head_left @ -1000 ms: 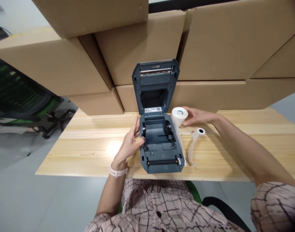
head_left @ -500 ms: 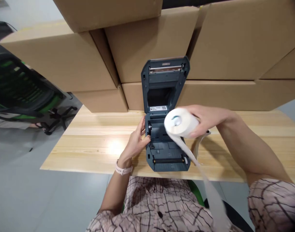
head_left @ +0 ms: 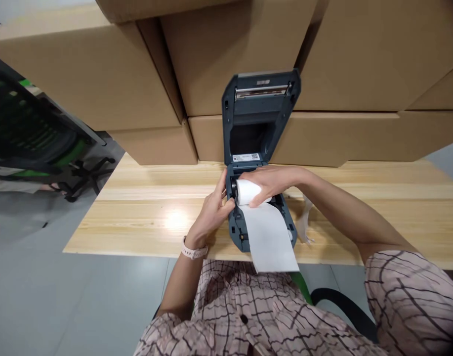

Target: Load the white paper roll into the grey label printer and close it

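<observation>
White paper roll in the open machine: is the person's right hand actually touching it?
Touching. The head view shows the right hand over the white paper roll, its thumb pressed against the paper.

Here we are, up at the wearer's head, looking forward and steeply down over the plaid shirt (head_left: pixel 244 311) along the bottom edge! The open label printer (head_left: pixel 244 118) sits near the middle, within arm's reach, its inside facing us. The wide view sweeps across the bench (head_left: pixel 137 217), catches the floor (head_left: pixel 93 306) at lower left, and runs up to the cardboard boxes (head_left: pixel 352 59) behind, cropped by the top edge.
</observation>
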Demonstrator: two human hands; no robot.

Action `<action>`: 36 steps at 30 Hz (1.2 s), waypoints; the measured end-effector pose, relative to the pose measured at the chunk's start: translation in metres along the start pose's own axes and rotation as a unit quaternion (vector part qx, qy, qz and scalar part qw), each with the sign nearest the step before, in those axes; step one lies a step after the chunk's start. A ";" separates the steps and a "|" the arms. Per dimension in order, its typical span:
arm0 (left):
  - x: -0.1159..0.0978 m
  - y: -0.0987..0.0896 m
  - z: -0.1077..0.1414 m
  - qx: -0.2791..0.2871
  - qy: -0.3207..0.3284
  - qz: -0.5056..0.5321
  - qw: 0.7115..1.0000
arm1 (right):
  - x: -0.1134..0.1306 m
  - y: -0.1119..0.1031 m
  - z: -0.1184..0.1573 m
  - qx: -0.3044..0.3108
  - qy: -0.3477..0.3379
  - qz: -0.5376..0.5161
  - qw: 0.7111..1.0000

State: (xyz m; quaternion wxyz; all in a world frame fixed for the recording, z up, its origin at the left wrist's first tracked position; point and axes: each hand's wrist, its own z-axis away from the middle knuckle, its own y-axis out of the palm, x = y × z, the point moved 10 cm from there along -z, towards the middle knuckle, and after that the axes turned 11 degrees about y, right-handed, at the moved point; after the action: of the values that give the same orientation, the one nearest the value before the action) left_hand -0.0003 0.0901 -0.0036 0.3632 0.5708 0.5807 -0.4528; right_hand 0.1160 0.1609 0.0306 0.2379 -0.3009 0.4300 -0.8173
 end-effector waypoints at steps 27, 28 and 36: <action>0.004 0.003 -0.001 0.048 0.050 -0.095 0.993 | 0.064 0.067 0.122 -0.353 -0.066 0.044 0.932; 0.004 0.003 -0.001 0.046 0.047 -0.098 0.993 | 0.066 0.068 0.123 -0.364 -0.066 0.048 0.928; 0.004 0.003 0.001 0.028 0.046 -0.100 0.994 | 0.084 0.077 0.137 -0.447 -0.059 0.074 0.890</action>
State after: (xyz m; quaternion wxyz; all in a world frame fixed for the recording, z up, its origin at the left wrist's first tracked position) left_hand 0.0023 0.0905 -0.0080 0.2726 0.5404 0.6381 -0.4760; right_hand 0.1620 -0.0106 0.0512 0.1629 -0.3906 0.7560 -0.4995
